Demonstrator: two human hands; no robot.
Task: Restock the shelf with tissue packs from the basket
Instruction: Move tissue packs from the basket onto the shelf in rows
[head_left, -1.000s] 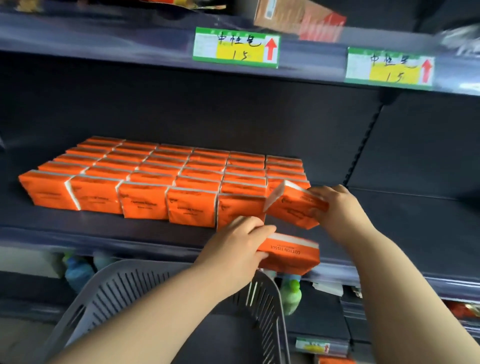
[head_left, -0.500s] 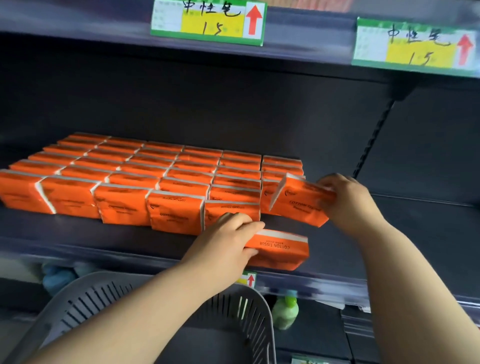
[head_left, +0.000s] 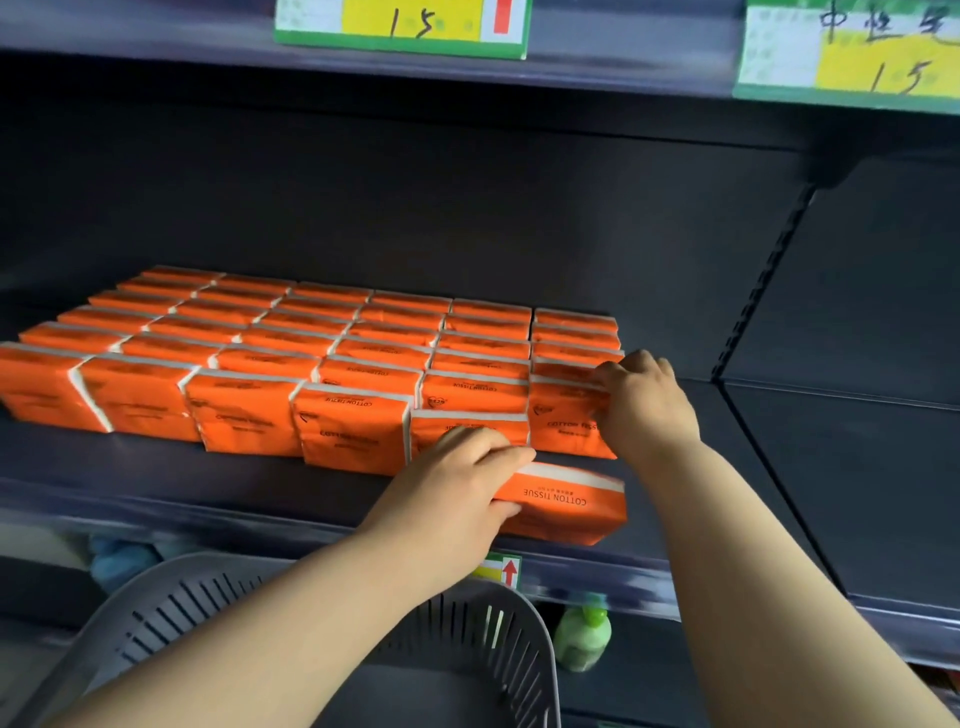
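Note:
Several rows of orange tissue packs (head_left: 249, 358) stand on the dark shelf (head_left: 208, 483). My right hand (head_left: 644, 402) grips one upright orange pack (head_left: 566, 421) at the right end of the front row, set against its neighbours. My left hand (head_left: 452, 493) holds another orange pack (head_left: 566, 506), lying flat near the shelf's front edge, marked COTTON TISSUE. The grey slotted basket (head_left: 156, 618) sits below my left forearm; its inside is mostly hidden.
Green and yellow price tags (head_left: 405, 26) hang on the upper shelf edge, and a small one (head_left: 501, 571) on the lower edge. A green bottle (head_left: 582, 639) stands on the shelf below. The shelf to the right (head_left: 841, 467) of the upright post is bare.
My right hand has pushed its tilted pack down and upright into the right end of the front row. My left hand has moved its pack slightly further onto the shelf. The camera moved closer.

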